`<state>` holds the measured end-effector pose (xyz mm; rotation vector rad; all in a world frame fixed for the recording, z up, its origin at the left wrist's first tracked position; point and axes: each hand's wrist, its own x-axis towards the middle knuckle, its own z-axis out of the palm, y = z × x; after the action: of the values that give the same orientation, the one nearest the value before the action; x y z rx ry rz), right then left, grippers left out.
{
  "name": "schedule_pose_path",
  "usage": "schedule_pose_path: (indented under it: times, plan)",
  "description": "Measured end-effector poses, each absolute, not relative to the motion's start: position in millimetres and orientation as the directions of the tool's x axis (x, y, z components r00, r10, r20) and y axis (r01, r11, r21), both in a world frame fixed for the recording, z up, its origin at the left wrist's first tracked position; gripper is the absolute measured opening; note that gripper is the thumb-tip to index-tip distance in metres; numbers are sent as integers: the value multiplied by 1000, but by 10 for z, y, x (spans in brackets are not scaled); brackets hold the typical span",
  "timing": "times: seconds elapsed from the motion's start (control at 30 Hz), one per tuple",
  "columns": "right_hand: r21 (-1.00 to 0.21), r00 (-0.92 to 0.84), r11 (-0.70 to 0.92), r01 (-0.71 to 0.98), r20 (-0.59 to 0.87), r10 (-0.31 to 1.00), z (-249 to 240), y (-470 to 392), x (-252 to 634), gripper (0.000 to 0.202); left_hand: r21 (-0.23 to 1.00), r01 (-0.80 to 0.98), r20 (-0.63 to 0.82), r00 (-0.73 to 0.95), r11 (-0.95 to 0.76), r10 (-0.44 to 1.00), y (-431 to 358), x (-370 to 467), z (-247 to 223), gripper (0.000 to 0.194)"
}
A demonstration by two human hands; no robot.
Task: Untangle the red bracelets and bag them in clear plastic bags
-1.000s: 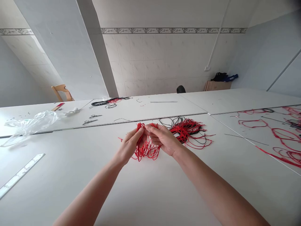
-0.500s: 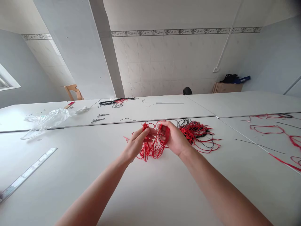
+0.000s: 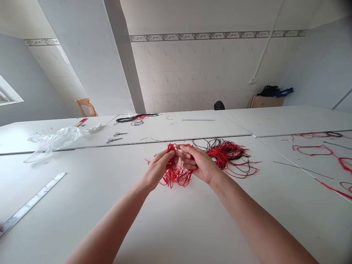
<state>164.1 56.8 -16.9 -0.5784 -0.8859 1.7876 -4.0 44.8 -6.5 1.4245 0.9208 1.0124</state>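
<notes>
Red cords hang in a looped bundle between my two hands, their lower loops near the white table. My left hand is closed round the top of the bundle, with the thumb pressed on it. Fingertips of my right hand meet the left fingers at the upper part of the bundle and are closed on red cord, partly hidden by the fingers. Just beyond my right hand lies a tangled pile of red and black cords.
Clear plastic, scissors and a dark cord bundle lie at the left and back of the table. A ruler is at the left; red cords lie at the right.
My right hand has moved left to meet my left hand, and its fingers have come round to the front of the cords. My left hand has hardly moved.
</notes>
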Motion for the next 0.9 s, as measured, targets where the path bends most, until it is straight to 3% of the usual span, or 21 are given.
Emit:
schedule_pose_path:
  times: [0.17, 0.37, 0.57, 0.9]
  plan:
    - [-911, -418, -120, -396, 63, 906, -175, 537, 1646, 45, 992, 52, 89, 346, -114, 934, 442, -35, -77, 31]
    - [-913, -343, -127, -387, 15, 939, -144, 497, 1623, 38, 991, 53, 93, 364, -121, 927, 440, -23, -93, 33]
    - [-923, -371, -97, -372, 52, 927, -141, 500, 1635, 46, 990, 57, 94, 381, -125, 920, 429, -27, -68, 33]
    - [-781, -277, -167, -601, 7, 961, -184, 609, 1668, 22, 984, 3, 176, 208, -180, 962, 528, -123, -47, 39]
